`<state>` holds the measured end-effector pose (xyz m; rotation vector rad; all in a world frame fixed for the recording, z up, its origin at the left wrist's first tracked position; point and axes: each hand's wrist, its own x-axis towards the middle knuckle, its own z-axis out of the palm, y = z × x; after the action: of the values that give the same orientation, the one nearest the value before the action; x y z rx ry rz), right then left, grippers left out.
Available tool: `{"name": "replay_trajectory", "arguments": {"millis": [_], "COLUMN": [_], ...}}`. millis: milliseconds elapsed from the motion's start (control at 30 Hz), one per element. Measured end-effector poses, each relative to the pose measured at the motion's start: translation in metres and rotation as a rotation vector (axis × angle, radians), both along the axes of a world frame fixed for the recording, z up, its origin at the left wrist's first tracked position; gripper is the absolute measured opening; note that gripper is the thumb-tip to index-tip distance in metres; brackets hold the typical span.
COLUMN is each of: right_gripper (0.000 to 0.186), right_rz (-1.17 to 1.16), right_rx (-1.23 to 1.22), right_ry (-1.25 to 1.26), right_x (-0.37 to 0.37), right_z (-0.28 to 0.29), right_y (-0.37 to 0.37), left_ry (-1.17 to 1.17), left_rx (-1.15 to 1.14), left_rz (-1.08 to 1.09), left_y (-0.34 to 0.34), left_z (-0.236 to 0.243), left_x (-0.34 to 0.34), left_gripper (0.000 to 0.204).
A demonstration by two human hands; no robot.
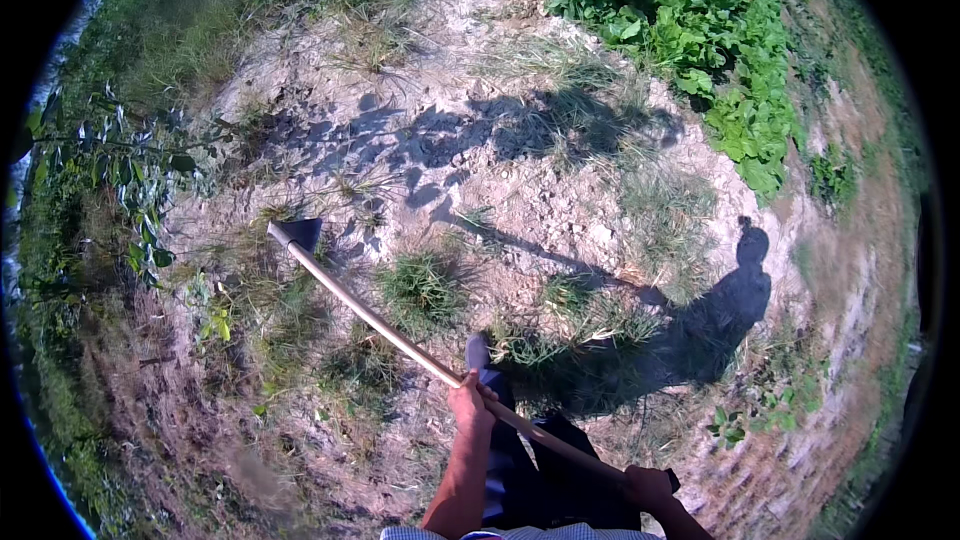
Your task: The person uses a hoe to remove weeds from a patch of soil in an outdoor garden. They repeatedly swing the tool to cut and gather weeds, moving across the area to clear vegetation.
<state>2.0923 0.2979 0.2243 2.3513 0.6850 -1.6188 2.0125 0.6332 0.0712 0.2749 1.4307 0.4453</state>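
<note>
A long-handled hoe [375, 318] slants across the view from upper left to lower right. Its dark metal blade [303, 232] is at the far left end, close to the ground beside some grass; I cannot tell whether it touches the soil. My left hand [470, 402] is wrapped round the wooden handle about midway along. Near the handle's dark butt end, at the lower right, my right hand [648, 488] grips it too. A grass tuft [424, 283] grows just right of the blade and handle.
Leafy green plants [690, 10] fill the far right. A leafy branch [130, 150] reaches in from the left. Dry, cloddy soil [530, 190] with grass patches lies ahead, crossed by my shadow [725, 310]. My shoe [478, 350] stands near the handle.
</note>
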Motion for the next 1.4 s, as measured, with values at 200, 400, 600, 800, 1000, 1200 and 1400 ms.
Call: {"name": "replay_trajectory", "arguments": {"millis": [200,400,600,800,1000,1200,1400], "right_gripper": [0.036,0.033,0.027,0.028,0.035,0.039,0.044], "right_rz": [-0.051,-0.045,-0.189,-0.077,-0.059,-0.083,-0.088], "right_rx": [0.223,-0.007,0.077,-0.076,-0.122,0.203,-0.059], "right_ry": [0.104,0.149,0.084,0.179,0.068,0.085,0.156], "right_x": [0.001,-0.005,-0.05,-0.061,-0.029,-0.01,-0.019], "right_z": [-0.002,0.018,0.057,0.031,-0.001,-0.005,0.024], "right_y": [0.126,0.103,-0.035,-0.047,0.017,0.144,0.097], "left_ry": [-0.05,-0.083,0.167,0.156,0.028,-0.006,-0.074], "left_rx": [0.36,0.107,-0.239,-0.16,0.041,0.379,0.105], "left_rz": [0.001,-0.065,-0.314,-0.27,-0.076,-0.048,-0.067], "left_y": [0.135,0.083,-0.068,-0.072,0.006,0.155,0.08], "left_z": [0.062,-0.021,-0.057,-0.062,-0.017,0.07,0.001], "left_x": [-0.002,-0.007,0.003,-0.019,-0.009,0.003,-0.007], "left_gripper": [0.017,0.017,0.023,0.015,0.013,0.015,0.011]}}
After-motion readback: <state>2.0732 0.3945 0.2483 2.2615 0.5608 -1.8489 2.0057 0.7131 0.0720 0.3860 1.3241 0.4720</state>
